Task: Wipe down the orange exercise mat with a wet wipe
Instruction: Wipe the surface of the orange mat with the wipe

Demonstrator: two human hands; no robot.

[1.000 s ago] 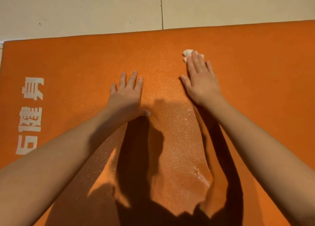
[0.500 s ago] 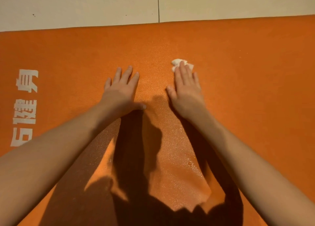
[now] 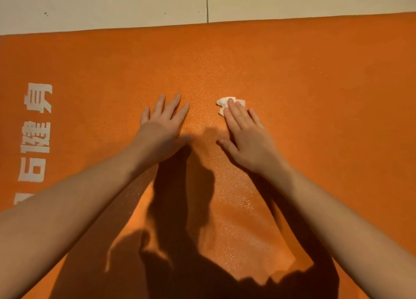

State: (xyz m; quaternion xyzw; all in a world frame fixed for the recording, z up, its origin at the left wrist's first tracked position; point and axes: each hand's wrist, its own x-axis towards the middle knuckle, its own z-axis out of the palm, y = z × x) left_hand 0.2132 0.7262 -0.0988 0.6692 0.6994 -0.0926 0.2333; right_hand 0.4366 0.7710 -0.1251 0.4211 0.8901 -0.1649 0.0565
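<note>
Hands lie flat on the orange mat (image 3: 315, 84), arms outstretched. Left hand (image 3: 162, 127) rests with fingers spread. Right hand (image 3: 246, 138) presses a crumpled white wipe (image 3: 222, 102) under straight fingertips, midway toward the mat's far edge.

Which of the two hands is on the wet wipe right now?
The right hand: its straight fingers press the white wet wipe onto the orange mat. The left hand lies flat on bare mat.
</note>
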